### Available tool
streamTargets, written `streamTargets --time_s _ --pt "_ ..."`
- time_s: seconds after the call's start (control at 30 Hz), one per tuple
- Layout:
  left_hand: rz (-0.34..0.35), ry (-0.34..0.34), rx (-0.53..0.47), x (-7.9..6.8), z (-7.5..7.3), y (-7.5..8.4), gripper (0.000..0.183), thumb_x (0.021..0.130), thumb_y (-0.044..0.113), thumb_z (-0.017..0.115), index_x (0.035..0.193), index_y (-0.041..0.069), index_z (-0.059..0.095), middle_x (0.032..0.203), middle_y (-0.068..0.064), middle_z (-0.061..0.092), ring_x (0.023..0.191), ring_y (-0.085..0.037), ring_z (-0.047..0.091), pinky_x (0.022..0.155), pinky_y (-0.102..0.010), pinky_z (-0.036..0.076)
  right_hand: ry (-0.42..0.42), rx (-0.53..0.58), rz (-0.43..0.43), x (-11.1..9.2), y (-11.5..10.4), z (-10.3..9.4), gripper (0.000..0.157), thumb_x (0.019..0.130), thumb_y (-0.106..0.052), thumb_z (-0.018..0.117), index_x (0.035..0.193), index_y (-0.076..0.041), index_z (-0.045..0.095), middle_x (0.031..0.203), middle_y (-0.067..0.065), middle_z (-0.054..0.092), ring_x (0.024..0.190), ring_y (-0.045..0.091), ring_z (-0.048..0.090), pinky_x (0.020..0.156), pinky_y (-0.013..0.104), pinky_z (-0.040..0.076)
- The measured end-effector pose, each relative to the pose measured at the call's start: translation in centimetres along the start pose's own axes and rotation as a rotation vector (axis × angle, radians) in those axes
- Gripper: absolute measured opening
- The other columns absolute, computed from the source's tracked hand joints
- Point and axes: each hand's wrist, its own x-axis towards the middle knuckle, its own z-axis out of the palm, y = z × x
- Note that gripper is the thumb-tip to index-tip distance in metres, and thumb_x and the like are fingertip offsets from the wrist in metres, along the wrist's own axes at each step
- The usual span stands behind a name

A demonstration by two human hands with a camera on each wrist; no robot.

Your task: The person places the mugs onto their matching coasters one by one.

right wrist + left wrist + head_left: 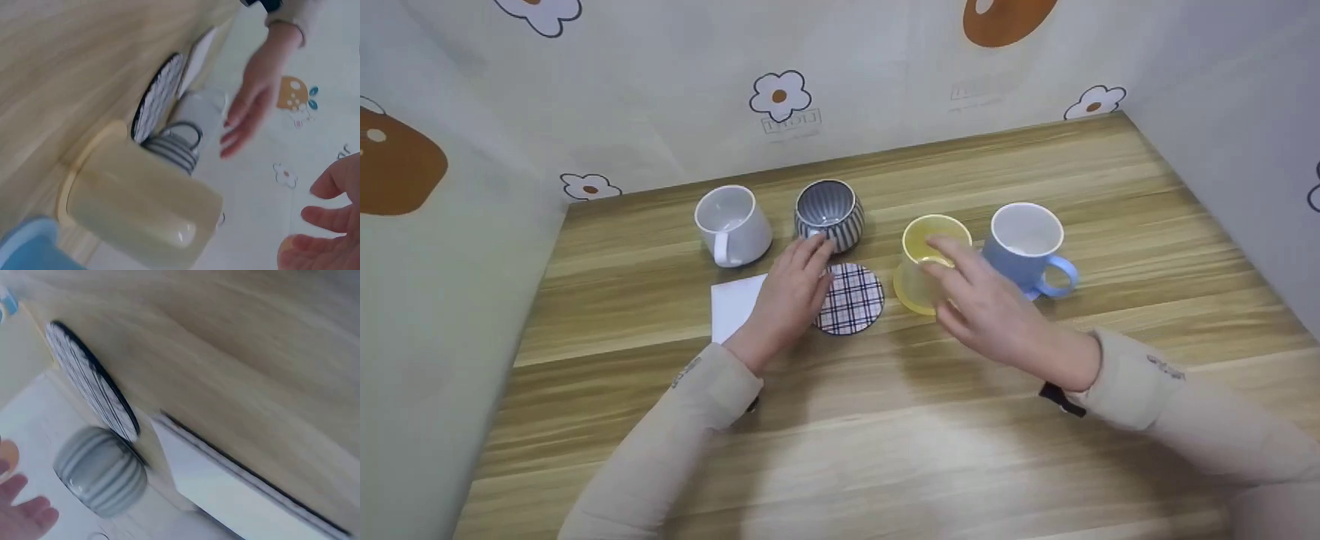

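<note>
Right wrist view: yellow cup stands just below right hand, its fingers parted.

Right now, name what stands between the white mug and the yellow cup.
The head view shows the striped mug between them, partly overlapped by the left hand.

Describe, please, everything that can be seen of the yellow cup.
The yellow cup is pale, smooth and glossy, perhaps plastic, with a round open mouth and nearly straight sides; no handle shows. It stands upright on a wider yellow disc; I cannot tell whether they are joined. Its place is the wood-patterned table, between the plaid coaster and the blue mug. The right grip partly hides its inside in the head view, but the right wrist view shows a gap between them.
</note>
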Motion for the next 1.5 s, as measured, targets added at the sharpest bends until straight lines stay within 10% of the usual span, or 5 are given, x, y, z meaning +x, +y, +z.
streamTargets --time_s 0.23,0.37,0.77,1.5 --pt "-0.450 -0.009 -0.535 0.5 -1.0 -0.9 0.049 0.084 0.018 0.047 0.128 0.007 0.030 0.127 -0.011 0.034 0.117 -0.021 0.030 0.096 -0.034 0.025 -0.262 -0.001 -0.121 -0.1 -1.3 3.7 0.044 0.077 -0.025 0.053 0.112 0.000 0.046 0.126 0.019 0.032 0.116 0.029 0.030 0.095 0.038 0.026" --pt "-0.592 -0.022 -0.687 0.7 -0.9 -0.9 0.053 0.084 0.019 0.046 0.130 0.006 0.025 0.127 -0.013 0.034 0.118 -0.021 0.028 0.096 -0.035 0.024 -0.426 -0.006 -0.104 -0.5 -1.3 5.6 0.051 0.081 -0.036 0.047 0.118 -0.001 0.044 0.131 0.020 0.025 0.120 0.031 0.024 0.096 0.040 0.023" --pt "-0.717 -0.083 -0.691 2.1 0.9 -0.7 0.042 0.084 0.022 0.044 0.121 0.005 0.035 0.122 -0.011 0.038 0.117 -0.020 0.030 0.097 -0.033 0.023 -0.678 -0.004 -0.052 -0.3 -0.7 7.7 0.062 0.082 -0.049 0.038 0.122 -0.002 0.040 0.130 0.024 0.024 0.118 0.035 0.026 0.095 0.043 0.024" --pt "-0.897 0.024 -0.921 3.4 2.8 -1.3 0.026 0.088 0.023 0.037 0.102 0.002 0.045 0.092 -0.012 0.053 0.071 -0.026 0.056 0.055 -0.026 0.044 -0.676 -0.028 -0.118 0.0 -0.4 8.7 0.060 0.081 -0.050 0.039 0.120 -0.006 0.044 0.124 0.023 0.034 0.114 0.034 0.033 0.094 0.043 0.025"
